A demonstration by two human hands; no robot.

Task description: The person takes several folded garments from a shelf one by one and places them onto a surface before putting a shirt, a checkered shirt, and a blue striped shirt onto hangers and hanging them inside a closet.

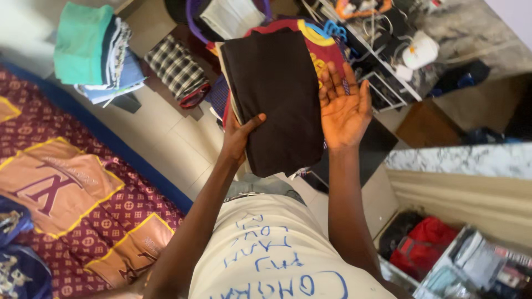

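A folded dark brown garment (277, 94) lies on top of a small stack of folded clothes that I hold up in front of my chest. My left hand (239, 135) grips the stack at its left edge, thumb pressed on the brown cloth. My right hand (343, 108) is beside the stack's right edge, palm up and fingers spread, with nothing in it. A red and yellow garment (327, 47) shows under the brown one.
A pile of folded clothes, green on top (91, 50), stands at the upper left beside a checked cloth (177, 66). A maroon patterned bed cover (72, 182) fills the left. An open drawer with a red bag (424, 246) sits at lower right below a marble top (460, 159).
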